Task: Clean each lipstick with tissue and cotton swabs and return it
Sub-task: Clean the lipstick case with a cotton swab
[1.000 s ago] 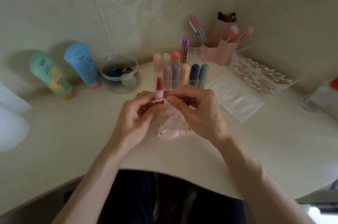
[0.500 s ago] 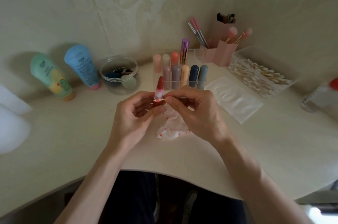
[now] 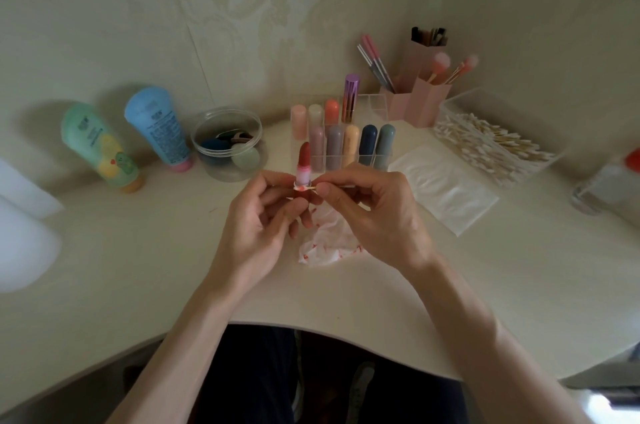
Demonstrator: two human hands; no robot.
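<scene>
My left hand (image 3: 258, 226) grips the base of an open lipstick (image 3: 303, 162), held upright with its red bullet extended above a pink collar. My right hand (image 3: 374, 212) pinches a cotton swab (image 3: 309, 187) whose reddened tip touches the lipstick's collar. A crumpled tissue (image 3: 327, 245) with red stains lies on the table under my hands. Behind them a clear organizer (image 3: 372, 101) holds several capped lipsticks in pastel and dark colours.
A clear box of cotton swabs (image 3: 491, 143) and a flat tissue pack (image 3: 443, 186) sit at the right. Pink brush holders (image 3: 415, 101) stand behind the organizer. A round clear tub (image 3: 227, 143) and two tubes (image 3: 100, 146) lie at the left. The table's curved front edge (image 3: 311, 328) is near me.
The lipstick tilted left briefly and stands upright again. The swab tip has stayed against the collar, shifting slightly around it.
</scene>
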